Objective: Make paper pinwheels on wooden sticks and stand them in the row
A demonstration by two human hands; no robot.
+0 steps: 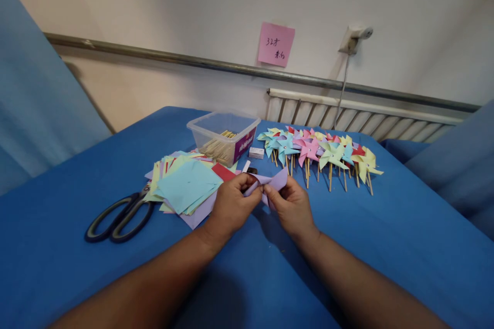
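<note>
Between my hands, above the blue tabletop, is a lilac paper pinwheel (278,180) with its corners folded in toward the middle. My left hand (236,200) pinches it from the left, thumb near the centre. From the right, my right hand (292,206) grips it with thumb and fingers, its thumb tip close to the left one. The fingertips cover the centre of the paper. Just behind my left hand lie a small dark object (252,170), partly hidden, and a little white box (256,152).
Left of my hands is a pile of coloured paper squares (189,185), with large dark-handled scissors (119,218) beside it. A clear plastic box (226,133) of wooden sticks stands behind. Finished pinwheels (309,149) on sticks lie at the back right, near a radiator (363,113).
</note>
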